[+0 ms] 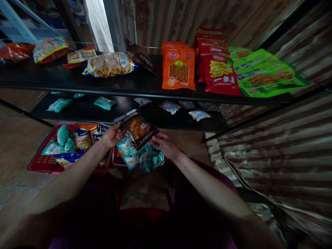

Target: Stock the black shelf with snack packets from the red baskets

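Observation:
A dark brown snack bag (138, 128) with a clear window is held between my two hands. My left hand (112, 137) pinches its left edge, and my right hand (164, 144) grips its lower right corner. Beneath the bag, a small container (118, 161) is piled with teal packets (145, 159). Left of it, a red basket (38, 162) holds teal packets, a blue-and-yellow bag (83, 140) and brown bags, partly hidden by my left forearm.
A black shelf (145, 90) crosses ahead, bearing orange bags (178, 67), red bags (219, 69), green bags (267, 74) and several other snacks. Small packets lie on the lower shelf (124, 116). A striped curtain (272, 148) hangs at the right.

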The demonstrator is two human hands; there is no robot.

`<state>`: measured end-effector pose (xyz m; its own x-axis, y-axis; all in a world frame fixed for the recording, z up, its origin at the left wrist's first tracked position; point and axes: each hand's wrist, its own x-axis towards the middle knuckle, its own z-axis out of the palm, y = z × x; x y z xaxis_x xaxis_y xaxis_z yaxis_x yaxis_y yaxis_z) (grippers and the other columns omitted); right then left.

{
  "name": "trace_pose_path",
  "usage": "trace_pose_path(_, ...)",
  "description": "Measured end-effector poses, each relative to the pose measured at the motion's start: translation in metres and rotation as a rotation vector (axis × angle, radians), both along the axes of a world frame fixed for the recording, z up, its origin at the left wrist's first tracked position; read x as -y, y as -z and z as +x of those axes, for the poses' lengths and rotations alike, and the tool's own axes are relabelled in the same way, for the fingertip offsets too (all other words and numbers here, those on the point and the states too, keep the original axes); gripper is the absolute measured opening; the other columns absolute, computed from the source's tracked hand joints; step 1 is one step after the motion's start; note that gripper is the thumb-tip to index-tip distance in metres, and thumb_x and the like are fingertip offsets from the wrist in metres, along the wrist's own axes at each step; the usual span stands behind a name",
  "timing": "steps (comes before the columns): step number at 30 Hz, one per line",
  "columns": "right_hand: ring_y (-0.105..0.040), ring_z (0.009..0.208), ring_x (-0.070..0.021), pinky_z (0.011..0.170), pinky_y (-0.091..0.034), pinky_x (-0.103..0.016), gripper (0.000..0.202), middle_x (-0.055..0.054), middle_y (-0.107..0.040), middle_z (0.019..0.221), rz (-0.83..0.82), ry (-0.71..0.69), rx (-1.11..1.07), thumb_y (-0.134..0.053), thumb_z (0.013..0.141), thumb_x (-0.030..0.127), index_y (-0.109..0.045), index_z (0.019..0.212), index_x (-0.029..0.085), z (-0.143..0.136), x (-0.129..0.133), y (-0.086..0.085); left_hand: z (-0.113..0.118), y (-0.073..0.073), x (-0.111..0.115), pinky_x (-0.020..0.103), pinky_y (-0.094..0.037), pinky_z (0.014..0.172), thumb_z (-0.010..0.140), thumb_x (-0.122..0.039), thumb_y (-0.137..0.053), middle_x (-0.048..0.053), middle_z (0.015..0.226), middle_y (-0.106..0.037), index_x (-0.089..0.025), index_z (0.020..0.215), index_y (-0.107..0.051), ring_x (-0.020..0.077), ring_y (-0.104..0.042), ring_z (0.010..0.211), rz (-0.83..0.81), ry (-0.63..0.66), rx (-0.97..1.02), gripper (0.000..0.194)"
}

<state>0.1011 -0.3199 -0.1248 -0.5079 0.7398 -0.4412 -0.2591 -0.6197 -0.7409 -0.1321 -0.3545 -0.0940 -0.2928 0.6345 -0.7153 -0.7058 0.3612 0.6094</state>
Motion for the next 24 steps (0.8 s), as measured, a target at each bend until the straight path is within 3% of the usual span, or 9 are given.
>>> trace_pose_path(8, -0.062, 0.07, -0.0084, 0.069, -0.049, -0.02, 0.031, 0.003, -0.069, 0.079, 0.058, 0.025, -0.047, -0.083, 0.054, 0.021, -0.067, 0.08, 0.019, -0.003, 0.002, 0.001, 0.003, -0.004, 0.003, 0.025, -0.053, 0.051, 0.093, -0.022, -0.041, 0.001, 0.05, -0.056, -0.015, 0.076, -0.055, 0.012, -0.054, 0.042, 0.038, 0.099, 0.077, 0.023)
trace_pose_path(12, -0.061, 0.069, -0.0085, 0.068, -0.047, -0.021, 0.032, 0.004, -0.068, 0.075, 0.082, 0.026, -0.053, -0.083, 0.054, 0.019, -0.067, 0.081, 0.02, -0.004, 0.003, 0.001, 0.005, -0.004, 0.004, 0.025, -0.054, 0.054, 0.093, -0.02, -0.04, -0.001, 0.046, -0.053, -0.016, 0.076, -0.054, 0.0115, -0.052, 0.041, 0.038, 0.088, 0.088, 0.024)
trace_pose_path(18, -0.06, 0.067, -0.0082, 0.068, -0.047, -0.021, 0.031, 0.004, -0.067, 0.075, 0.101, 0.031, -0.038, -0.082, 0.054, 0.02, -0.066, 0.081, 0.02, -0.005, 0.002, 0.001, 0.004, 0.001, 0.004, 0.033, -0.057, 0.066, 0.093, -0.021, -0.042, 0.006, 0.064, -0.065, -0.013, 0.082, -0.057, 0.0157, -0.063, 0.055, 0.067, 0.085, 0.122, 0.02)
trace_pose_path(24, -0.061, 0.071, -0.0098, 0.07, -0.049, -0.023, 0.029, 0.002, -0.065, 0.079, 0.119, 0.122, 0.046, -0.079, 0.061, 0.032, -0.063, 0.083, 0.021, -0.002, -0.002, 0.014, 0.008, 0.001, 0.006, 0.038, -0.057, 0.07, 0.09, -0.017, -0.047, 0.005, 0.068, -0.067, -0.014, 0.083, -0.057, 0.0167, -0.065, 0.058, 0.159, 0.077, 0.095, 0.012)
